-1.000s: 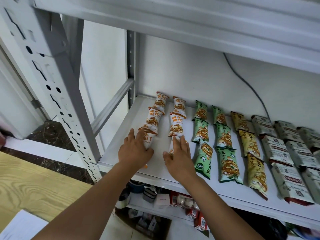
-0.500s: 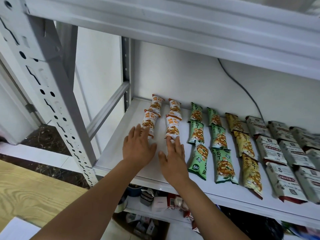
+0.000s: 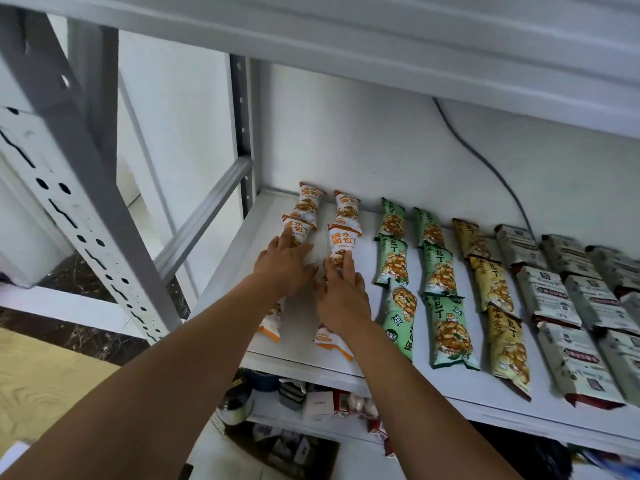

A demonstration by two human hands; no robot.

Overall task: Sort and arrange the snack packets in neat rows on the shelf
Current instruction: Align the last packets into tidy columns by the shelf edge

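Note:
Two columns of orange-and-white snack packets (image 3: 346, 211) lie at the left end of the white shelf (image 3: 398, 382). My left hand (image 3: 285, 266) rests flat on the middle packet of the left column (image 3: 298, 228), fingers spread. My right hand (image 3: 343, 292) lies flat on the right column, fingertips on its middle packet (image 3: 343, 242). The front orange packets (image 3: 272, 325) stick out from under my wrists. To the right run two green columns (image 3: 436, 271), a yellow column (image 3: 491, 285) and grey-white packets (image 3: 547, 296).
A grey perforated upright (image 3: 86, 216) and a slanted brace (image 3: 204, 216) stand at the left. Another shelf board (image 3: 381, 39) hangs low overhead. A grey cable (image 3: 485, 161) runs down the back wall. The lower shelf holds assorted small boxes and tins (image 3: 311, 403).
Both hands have slid deeper along the orange columns, from the front packets onto the middle ones. The orange packets now lie straighter and closer to the back wall.

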